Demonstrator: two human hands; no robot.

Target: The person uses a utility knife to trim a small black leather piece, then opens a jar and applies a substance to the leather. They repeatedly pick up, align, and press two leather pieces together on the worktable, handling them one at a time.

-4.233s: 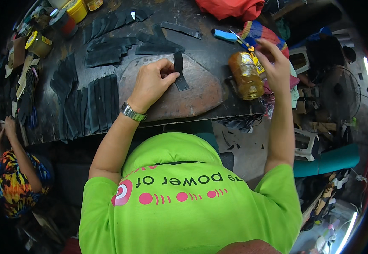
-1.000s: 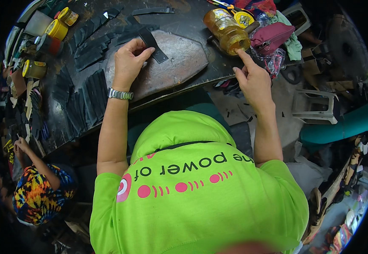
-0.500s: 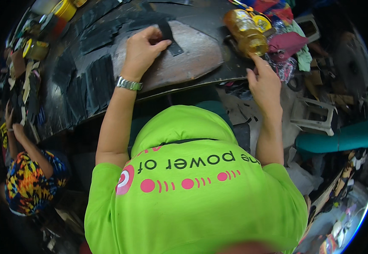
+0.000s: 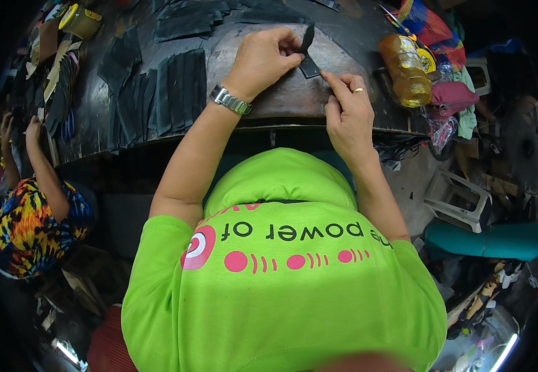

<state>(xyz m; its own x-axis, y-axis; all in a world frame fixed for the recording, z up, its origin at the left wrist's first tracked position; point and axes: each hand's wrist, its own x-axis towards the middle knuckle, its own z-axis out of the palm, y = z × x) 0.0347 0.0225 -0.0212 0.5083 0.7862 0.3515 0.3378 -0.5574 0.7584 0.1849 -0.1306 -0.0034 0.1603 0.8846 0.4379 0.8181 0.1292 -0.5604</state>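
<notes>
I see left hand pinching the black strip, right hand fingers pressing its end; loose pinch could skew it on the table.

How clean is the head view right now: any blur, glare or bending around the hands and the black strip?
Head view: both hands, left hand and right hand, and the black strip read sharp; the worktable edge bows from fisheye; corners are black vignette; the amber bottle catches mild highlights; the dark bench swallows detail in the black pieces.

Amber bottle, yellow tin, white stool, co-worker's patterned shirt.
</notes>
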